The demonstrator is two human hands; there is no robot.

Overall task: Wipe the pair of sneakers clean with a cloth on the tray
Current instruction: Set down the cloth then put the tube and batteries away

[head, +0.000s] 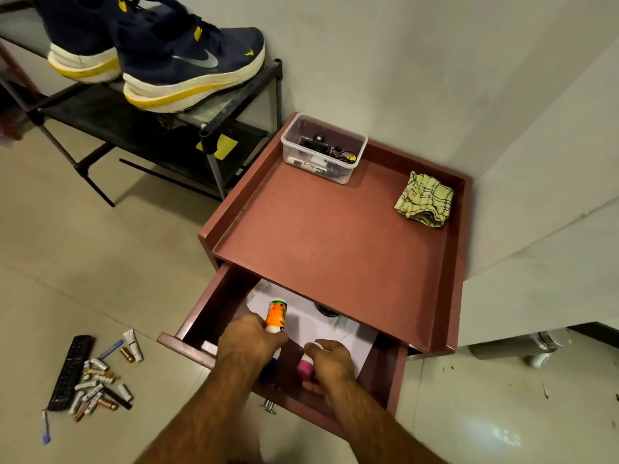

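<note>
Navy sneakers (160, 51): pair with white-and-yellow soles, side by side on top shelf of black rack (241, 92), well apart from both hands.
Cloth (423, 199): folded, green-checked, lying on reddish tray top (318, 236) near its right rim.
Left hand (249, 339): inside open drawer (207, 316), fingers curled around orange-labelled bottle (276, 315).
Right hand (330, 358): in drawer, fingers curled over pink object (305, 368); grip unclear.
Clear box (323, 149): on tray's far corner.
Floor: remote (70, 371) beside scattered batteries (95, 385).

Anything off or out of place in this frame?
Yes: batteries, a remote and small tubes lie scattered on the floor left of the open drawer. Cloth and sneakers sit untouched.
</note>
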